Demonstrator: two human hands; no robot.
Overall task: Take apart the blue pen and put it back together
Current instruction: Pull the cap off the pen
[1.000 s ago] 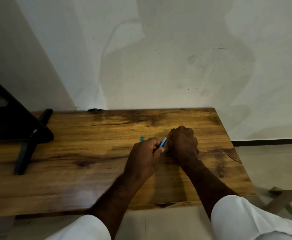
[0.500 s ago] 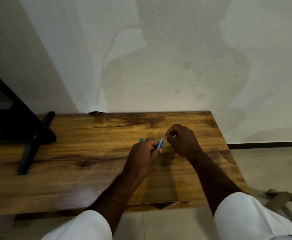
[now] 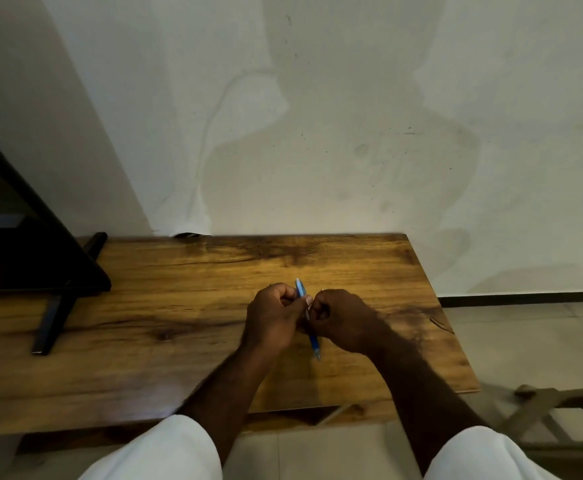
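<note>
The blue pen (image 3: 313, 342) runs near-upright between my two hands, over the middle of the wooden table (image 3: 179, 341). Its light blue end sticks up above my fingers and its darker tip end points down toward me. My left hand (image 3: 271, 320) is closed around the pen's middle, thumb pressed on the barrel. My right hand (image 3: 347, 320) is curled tight against the pen from the right. A thin pale bit pokes out above its fingers; the rest of that piece is hidden, and so is the pen's middle.
A black screen on a black stand (image 3: 58, 306) occupies the table's left end. A white wall rises right behind the table. The table's right edge (image 3: 456, 341) drops to a tiled floor, where a wooden frame (image 3: 542, 407) lies at lower right.
My right hand, pulled away to the right half a second ago, is back against my left hand. The pen has swung from tilted to near-upright, and more of its length shows.
</note>
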